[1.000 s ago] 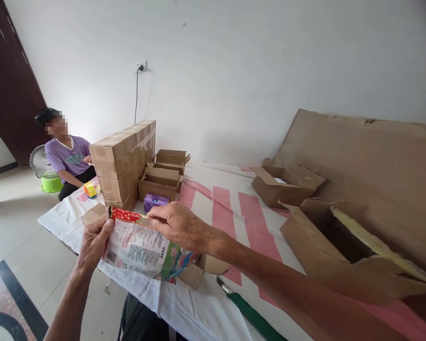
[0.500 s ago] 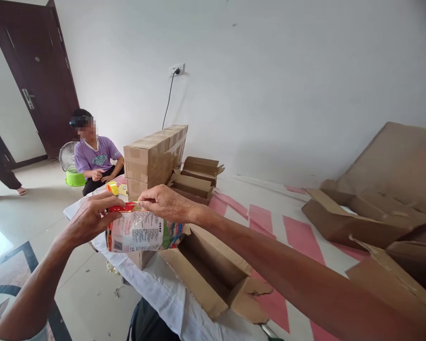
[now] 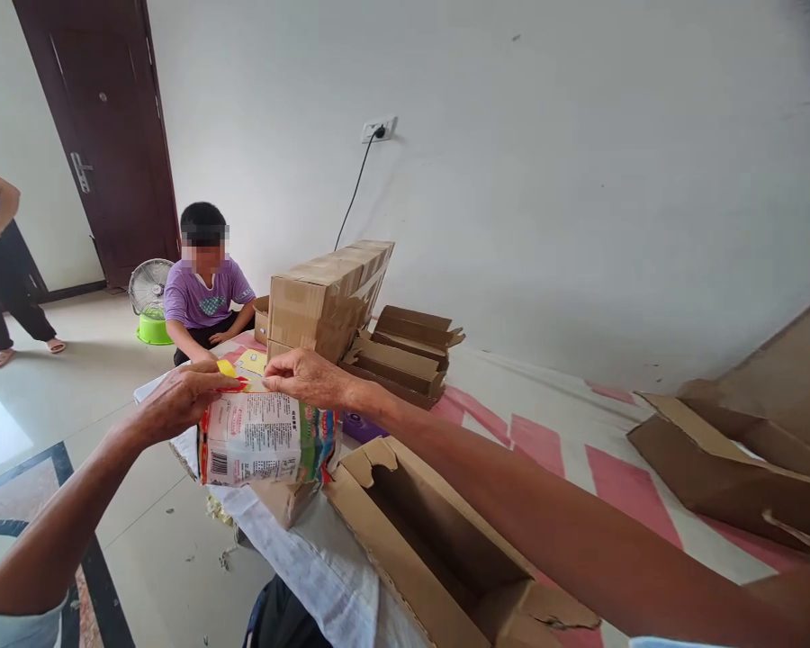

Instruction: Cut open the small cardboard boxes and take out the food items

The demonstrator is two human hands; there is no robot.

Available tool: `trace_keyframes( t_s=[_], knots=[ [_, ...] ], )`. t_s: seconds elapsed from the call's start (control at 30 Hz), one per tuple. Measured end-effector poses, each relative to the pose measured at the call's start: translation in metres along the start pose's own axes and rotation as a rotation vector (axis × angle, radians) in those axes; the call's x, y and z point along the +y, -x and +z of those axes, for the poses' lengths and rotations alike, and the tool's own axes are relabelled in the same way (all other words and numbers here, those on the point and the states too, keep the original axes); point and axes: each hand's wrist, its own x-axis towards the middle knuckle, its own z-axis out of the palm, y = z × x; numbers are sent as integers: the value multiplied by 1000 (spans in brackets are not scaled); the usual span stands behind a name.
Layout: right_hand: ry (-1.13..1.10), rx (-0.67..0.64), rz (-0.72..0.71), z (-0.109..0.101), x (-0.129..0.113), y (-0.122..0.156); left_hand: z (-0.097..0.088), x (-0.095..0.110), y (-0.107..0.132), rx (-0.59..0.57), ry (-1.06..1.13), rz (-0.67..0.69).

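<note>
Two bare hands are on one printed bag [image 3: 260,438], left of centre in the lower frame. The left hand [image 3: 187,396] grasps its upper left corner; the right hand [image 3: 303,376] pinches its top edge. One open cardboard box [image 3: 386,556] lies just beside it, lower centre. Taped boxes [image 3: 307,310] stand mid-frame.

No legible words, rows of tiny dark print [image 3: 274,427] on the packet [image 3: 308,443] below the right fingers [image 3: 280,364], unreadable barcode [image 3: 220,463] below the left fingers [image 3: 220,382].
</note>
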Motion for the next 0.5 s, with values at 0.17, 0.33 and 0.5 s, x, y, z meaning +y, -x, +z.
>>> trace_keyframes(
  t_s=[0.17,0.33,0.5],
  knots=[
    [6,8,-73,0,-14,-39,-34,-7,0,-16,-96,-20],
    [107,145,-103,12,-14,-54,-69,-24,9,52,-304,-96],
    [258,-13,126,47,19,-11,-79,-50,32,53,-402,-151]
  ],
)
